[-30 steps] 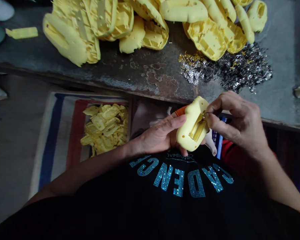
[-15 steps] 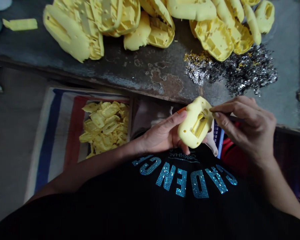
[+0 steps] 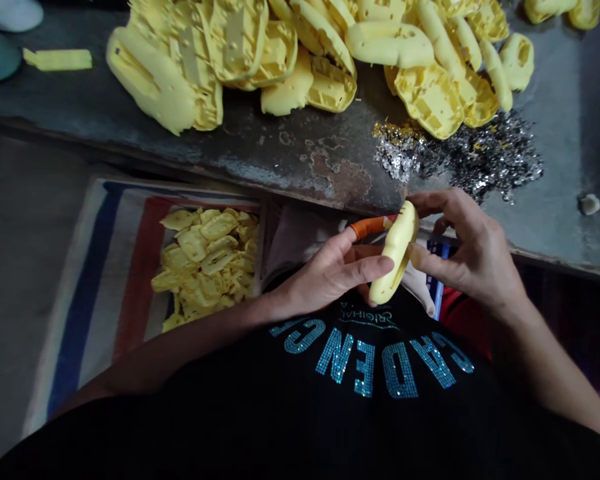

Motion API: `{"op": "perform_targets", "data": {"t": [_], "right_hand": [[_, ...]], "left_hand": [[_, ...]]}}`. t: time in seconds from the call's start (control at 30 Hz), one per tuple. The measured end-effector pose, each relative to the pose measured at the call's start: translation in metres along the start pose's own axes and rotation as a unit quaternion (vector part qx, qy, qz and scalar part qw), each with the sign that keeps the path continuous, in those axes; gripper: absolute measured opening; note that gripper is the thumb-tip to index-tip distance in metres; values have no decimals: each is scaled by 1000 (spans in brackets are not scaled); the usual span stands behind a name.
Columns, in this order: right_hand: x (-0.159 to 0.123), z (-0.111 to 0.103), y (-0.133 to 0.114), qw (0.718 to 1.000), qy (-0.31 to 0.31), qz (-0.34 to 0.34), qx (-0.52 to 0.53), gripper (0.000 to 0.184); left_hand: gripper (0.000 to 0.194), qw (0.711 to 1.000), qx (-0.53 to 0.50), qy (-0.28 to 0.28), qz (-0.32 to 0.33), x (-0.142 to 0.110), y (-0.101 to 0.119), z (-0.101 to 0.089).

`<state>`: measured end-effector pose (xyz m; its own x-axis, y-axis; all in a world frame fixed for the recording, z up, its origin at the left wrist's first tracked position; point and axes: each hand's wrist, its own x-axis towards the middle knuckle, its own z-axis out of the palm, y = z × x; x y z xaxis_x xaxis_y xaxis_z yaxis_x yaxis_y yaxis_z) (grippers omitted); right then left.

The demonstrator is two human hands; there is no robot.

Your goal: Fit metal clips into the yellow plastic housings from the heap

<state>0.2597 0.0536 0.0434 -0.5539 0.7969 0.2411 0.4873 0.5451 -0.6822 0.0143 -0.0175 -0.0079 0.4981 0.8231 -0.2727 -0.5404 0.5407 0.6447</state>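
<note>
Left hand (image 3: 340, 270) grasping yellow shell (image 3: 399, 247), right hand (image 3: 480, 250) grasping its other side, both nearer than table (image 3: 260, 150); shell probably light, stiff, bit slippery (thin plastic, guessing), best held by long rims; now turned edge-on, whereas earlier its opening was in full view

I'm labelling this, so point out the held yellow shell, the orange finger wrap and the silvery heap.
Yellow shell (image 3: 401, 239): head view, upper part of its side.
Orange finger wrap (image 3: 367, 227): head view, its middle.
Silvery heap (image 3: 510, 163): head view, its right part.
</note>
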Motion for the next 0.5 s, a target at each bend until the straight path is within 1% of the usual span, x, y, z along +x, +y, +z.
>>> {"op": "perform_targets", "data": {"t": [0.1, 0.17, 0.27, 0.37, 0.5], "right_hand": [[-7, 11, 0, 996, 66, -49, -41, 46], [-10, 17, 0, 990, 93, -80, -65, 47], [-9, 22, 0, 983, 108, -102, -107, 52], [-2, 21, 0, 976, 120, -116, -141, 54], [10, 21, 3, 975, 115, -125, -145, 50]], "left_hand": [[71, 999, 39, 3, 21, -5, 1, -3], [63, 994, 98, 32, 34, -8, 3, -5], [59, 981, 171, 80, 46, -8, 5, -11], [52, 980, 166, 100, 50, -3, 2, -20], [48, 980, 132, 133, 65, 2, -2, -36]]}}
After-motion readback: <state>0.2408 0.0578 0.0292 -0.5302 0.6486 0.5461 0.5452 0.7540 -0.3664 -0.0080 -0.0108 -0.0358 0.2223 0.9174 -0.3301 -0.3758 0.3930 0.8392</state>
